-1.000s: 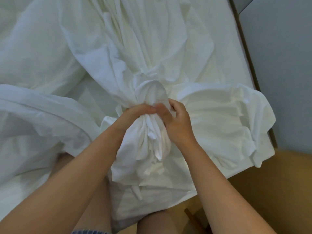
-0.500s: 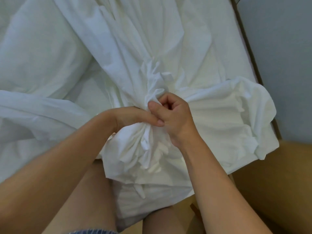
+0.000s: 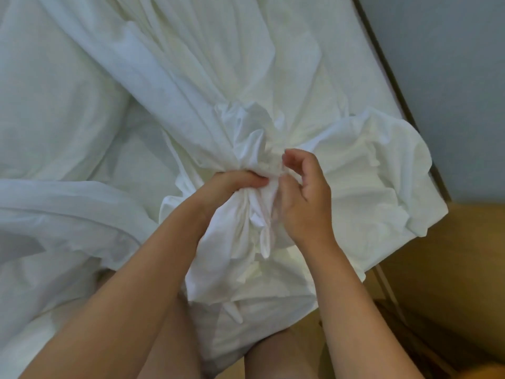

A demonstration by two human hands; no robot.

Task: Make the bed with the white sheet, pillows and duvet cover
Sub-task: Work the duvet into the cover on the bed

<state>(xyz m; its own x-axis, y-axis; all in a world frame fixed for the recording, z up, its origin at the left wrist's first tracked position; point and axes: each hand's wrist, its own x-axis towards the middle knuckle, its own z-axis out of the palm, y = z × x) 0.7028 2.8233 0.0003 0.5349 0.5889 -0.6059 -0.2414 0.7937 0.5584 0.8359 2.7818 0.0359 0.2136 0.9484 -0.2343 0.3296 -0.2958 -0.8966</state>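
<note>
Bunching into a tight gather near the bed's foot corner, the white sheet (image 3: pixel 218 86) is gripped by the left hand (image 3: pixel 232 184). The right hand (image 3: pixel 303 198) hovers just beside it, fingers (image 3: pixel 293 155) loosely curled, holding nothing. A grey wall (image 3: pixel 451 77) borders the bed (image 3: pixel 355 58).

Soft, dim, even light; slight blur, wide-angle bending at edges

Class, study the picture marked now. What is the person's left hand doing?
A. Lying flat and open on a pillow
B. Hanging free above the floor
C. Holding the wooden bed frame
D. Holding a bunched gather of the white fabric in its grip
D: the left hand has its fingers curled round a bunched gather of the white fabric, with the right hand close beside it.
</note>
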